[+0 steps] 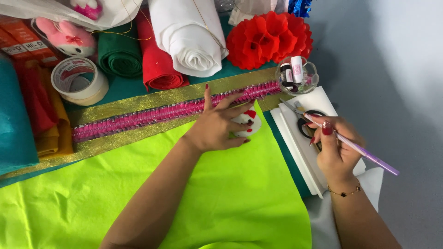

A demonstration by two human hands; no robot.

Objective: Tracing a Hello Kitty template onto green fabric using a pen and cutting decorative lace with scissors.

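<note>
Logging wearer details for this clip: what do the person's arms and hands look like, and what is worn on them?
Both forearms are bare, no sleeves in view. The left hand and right hand have dark red polished nails; one right nail looks glittery. A thin gold chain bracelet with dark beads circles the right wrist. No rings are visible.

At the top left corner, orange flat packets [20,39] with white lettering strips are lying partly under a clear plastic bag [69,11] that is wrapping a pink and white plush toy. In a small glass bowl [310,83] near the red paper flower, two little bottles are standing upright: one [297,68] is wearing a white label with pink print, and the other [286,74], dark, is carrying a white label. No signs or screens are showing.
</note>
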